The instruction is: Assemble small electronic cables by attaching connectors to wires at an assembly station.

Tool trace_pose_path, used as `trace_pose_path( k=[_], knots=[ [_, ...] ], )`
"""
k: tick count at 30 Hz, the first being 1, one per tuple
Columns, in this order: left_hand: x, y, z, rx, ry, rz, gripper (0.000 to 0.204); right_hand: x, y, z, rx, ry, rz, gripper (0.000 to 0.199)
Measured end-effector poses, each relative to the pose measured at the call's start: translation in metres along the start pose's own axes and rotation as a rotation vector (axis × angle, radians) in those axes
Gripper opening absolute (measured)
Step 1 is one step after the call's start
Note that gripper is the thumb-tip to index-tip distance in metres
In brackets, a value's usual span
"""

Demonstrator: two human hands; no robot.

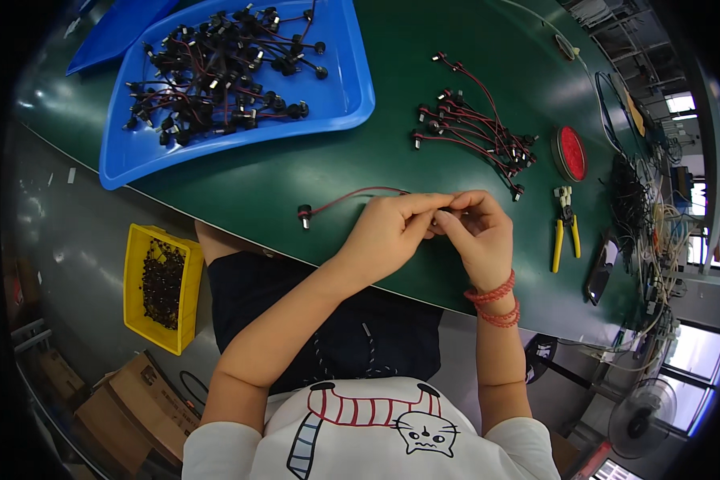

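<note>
Both hands meet over the green table (328,156) near its front edge. My left hand (388,232) pinches one end of a red-and-black cable (352,193), whose other end, a black connector with a metal tip (305,214), lies on the table to the left. Opposite it, my right hand (480,236), with red beads at the wrist, has thumb and fingers closed on the same cable end. The fingers mostly hide that end; only a dark bit shows between them. A loose pile of similar cables (488,132) lies beyond my hands.
At the far left a blue tray (360,104) holds many such cables. To the right are a round dish of red material (570,153), yellow-handled pliers (566,232) and a dark phone-like object (602,270). A yellow bin (186,300) of small dark pieces stands below the table's left edge.
</note>
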State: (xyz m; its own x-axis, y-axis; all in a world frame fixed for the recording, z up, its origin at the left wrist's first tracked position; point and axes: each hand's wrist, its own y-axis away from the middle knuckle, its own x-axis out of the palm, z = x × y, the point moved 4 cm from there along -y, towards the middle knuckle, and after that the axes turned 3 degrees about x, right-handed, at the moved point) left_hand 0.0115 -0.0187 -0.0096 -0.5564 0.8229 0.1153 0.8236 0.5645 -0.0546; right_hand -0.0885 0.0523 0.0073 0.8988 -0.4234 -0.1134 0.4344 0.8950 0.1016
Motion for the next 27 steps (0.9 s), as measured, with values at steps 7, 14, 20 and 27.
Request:
trace_pose_path(
  k=[7,14,20,27],
  knots=[
    [0.019,0.018,-0.024,0.047,-0.196,0.134,0.054,-0.025,-0.001,0.02,-0.153,0.19,-0.224,0.019],
    [0.019,0.027,-0.043,0.139,-0.313,0.211,0.045,-0.049,-0.014,0.049,-0.357,0.509,-0.455,0.014],
    [-0.054,0.004,-0.077,0.324,-0.555,-0.101,0.022,-0.082,-0.033,0.048,-0.431,0.552,-0.554,0.015],
    [-0.159,-0.063,-0.089,0.283,-1.172,-0.366,0.018,-0.102,-0.049,0.019,-0.188,0.742,-0.541,0.02]
  ],
)
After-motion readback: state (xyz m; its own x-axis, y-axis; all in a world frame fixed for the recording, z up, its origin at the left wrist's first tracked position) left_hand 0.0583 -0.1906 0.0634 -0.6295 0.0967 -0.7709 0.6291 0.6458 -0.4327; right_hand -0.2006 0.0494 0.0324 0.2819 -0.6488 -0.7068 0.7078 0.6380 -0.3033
